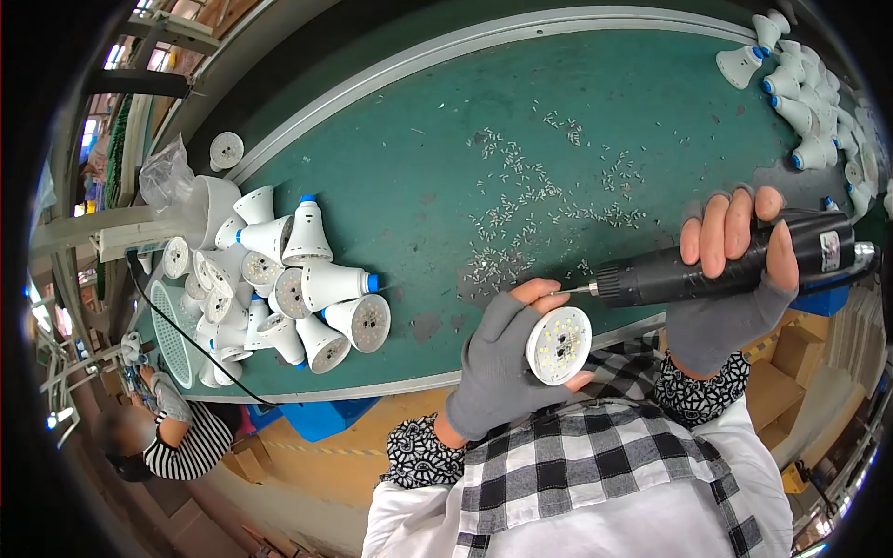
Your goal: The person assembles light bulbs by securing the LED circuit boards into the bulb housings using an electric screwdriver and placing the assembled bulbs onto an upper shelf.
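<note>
My left hand [507, 363], in a grey fingerless glove, is closed around a white LED bulb [558, 346] whose round LED board faces up. Its thumb and fingertips reach toward the screwdriver's tip, where a small screw may be pinched; I cannot make it out. In my gloved right hand [735, 270] is a black electric screwdriver [651, 276], held level with its bit pointing left, just above the bulb's edge. Beyond both hands, many small screws [507, 200] lie scattered over the green work surface [409, 121].
A pile of white bulb bodies [307, 279] covers the table's left end, beside a light-green basket [172, 325]. More bulbs [805, 102] crowd the far right. A black cable [186, 335] hangs over the left edge. Another person [191, 437] sits at lower left.
</note>
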